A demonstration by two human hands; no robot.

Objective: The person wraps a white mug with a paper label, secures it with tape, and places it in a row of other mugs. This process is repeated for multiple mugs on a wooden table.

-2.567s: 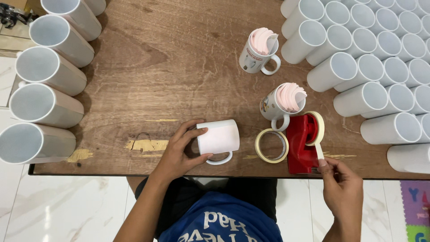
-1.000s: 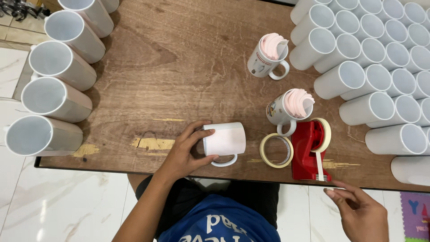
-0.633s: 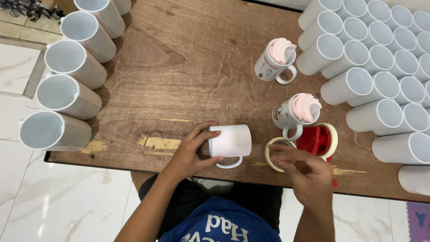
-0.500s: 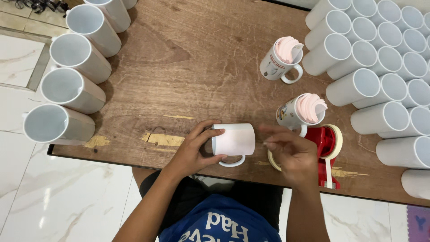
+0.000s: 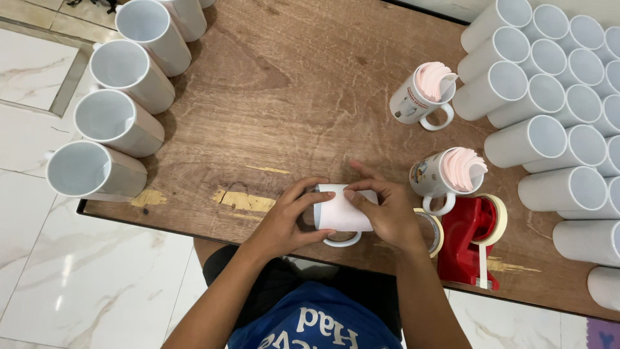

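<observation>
At the table's near edge, both hands, left hand (image 5: 284,223) and right hand (image 5: 387,213), clasp a paper-wrapped white mug (image 5: 341,213).

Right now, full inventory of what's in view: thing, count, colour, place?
mug in hands: 1, white, lying on its side at the near table edge
printed mugs: 2, white with pink paper tucked in, upright, centre-right
plain mugs, left: at least 4, white, row along the left edge
plain mugs, right: many, white, packed at the right
tape dispenser: 1, red, near edge right
loose tape roll: 1, cream, beside the dispenser
table: 1, brown wood
left hand: grips the mug's open end
right hand: presses on the mug's side
</observation>
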